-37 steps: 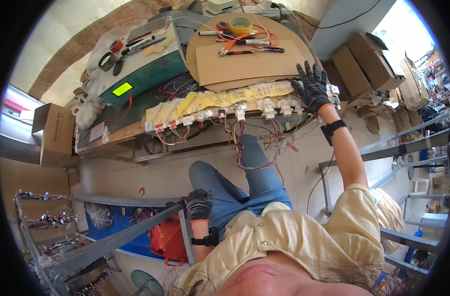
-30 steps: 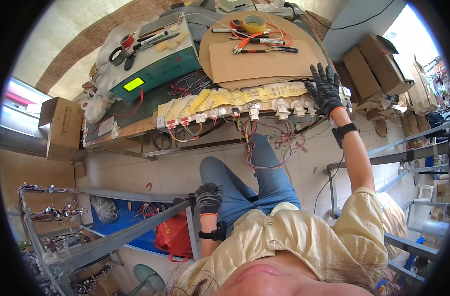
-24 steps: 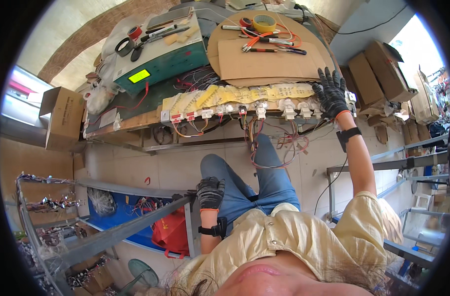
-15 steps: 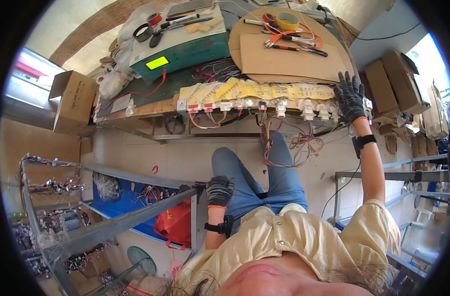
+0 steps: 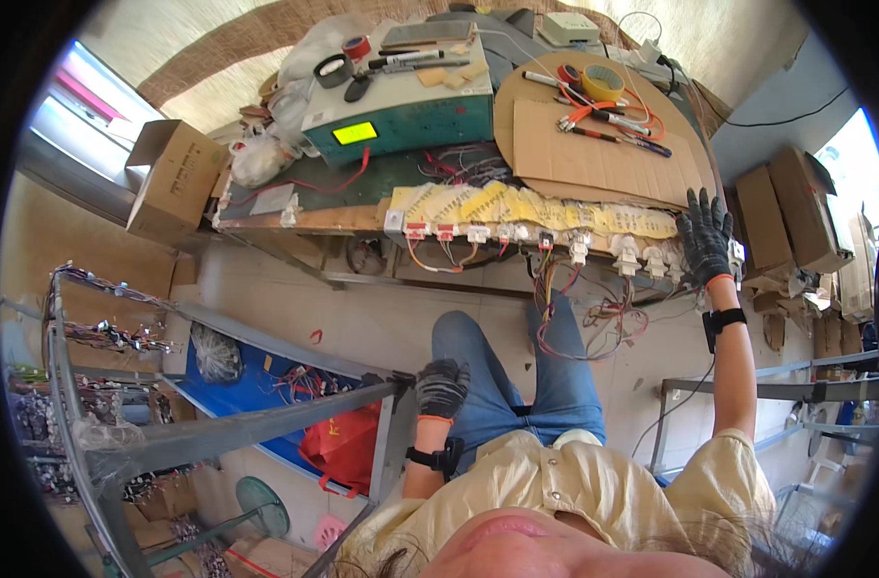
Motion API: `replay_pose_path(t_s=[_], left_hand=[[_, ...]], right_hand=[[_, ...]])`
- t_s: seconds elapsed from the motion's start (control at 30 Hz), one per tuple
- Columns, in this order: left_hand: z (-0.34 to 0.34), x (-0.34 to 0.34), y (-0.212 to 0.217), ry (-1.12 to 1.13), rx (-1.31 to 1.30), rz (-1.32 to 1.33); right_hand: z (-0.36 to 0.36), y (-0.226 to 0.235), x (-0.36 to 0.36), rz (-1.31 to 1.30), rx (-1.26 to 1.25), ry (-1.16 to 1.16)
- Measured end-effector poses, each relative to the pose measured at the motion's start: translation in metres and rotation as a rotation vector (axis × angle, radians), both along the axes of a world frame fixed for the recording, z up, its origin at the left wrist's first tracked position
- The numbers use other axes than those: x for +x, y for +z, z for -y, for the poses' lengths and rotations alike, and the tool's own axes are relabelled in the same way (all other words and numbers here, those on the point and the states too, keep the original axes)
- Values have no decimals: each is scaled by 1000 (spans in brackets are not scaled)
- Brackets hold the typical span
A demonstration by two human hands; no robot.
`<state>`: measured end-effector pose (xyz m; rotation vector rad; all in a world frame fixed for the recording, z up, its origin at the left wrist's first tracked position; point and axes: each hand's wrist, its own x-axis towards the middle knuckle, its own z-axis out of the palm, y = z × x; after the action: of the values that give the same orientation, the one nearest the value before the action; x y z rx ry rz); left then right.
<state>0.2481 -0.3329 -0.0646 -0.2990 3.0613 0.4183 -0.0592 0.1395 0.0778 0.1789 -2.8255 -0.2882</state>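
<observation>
My right hand (image 5: pixel 706 237), in a dark grey glove with an orange cuff, lies open at the right end of the bench edge. Its fingers stretch forward over a long strip (image 5: pixel 516 204) wrapped in yellow and clear tape. White and red connectors (image 5: pixel 627 256) line the strip's front, several of them plugged with wires. A loose bundle of coloured wires (image 5: pixel 564 328) hangs from the middle down over my knees. My left hand (image 5: pixel 442 389), gloved the same way, rests on my left thigh with its fingers laid out, holding nothing.
A green tester box (image 5: pixel 401 120) with a lit screen stands on the bench, tape rolls and pens on top. Cardboard (image 5: pixel 603 149) beside it carries pens, tape and an orange cable. A metal rack (image 5: pixel 237 424) is at my left, cartons (image 5: pixel 796 207) at far right.
The whole view has shifted, so the bench appears lower and farther right. Both hands keep their places, the right on the strip's end and the left on my thigh.
</observation>
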Motion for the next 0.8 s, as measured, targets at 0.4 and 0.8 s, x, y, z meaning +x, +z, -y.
replay_pose_path(t_s=[0.4, 0.8], left_hand=[[-1, -10, -2, -171, 16, 312], [3, -2, 4, -258, -207, 41]], right_hand=[[-2, 6, 15, -43, -101, -10], [-4, 13, 22, -423, -384, 136]])
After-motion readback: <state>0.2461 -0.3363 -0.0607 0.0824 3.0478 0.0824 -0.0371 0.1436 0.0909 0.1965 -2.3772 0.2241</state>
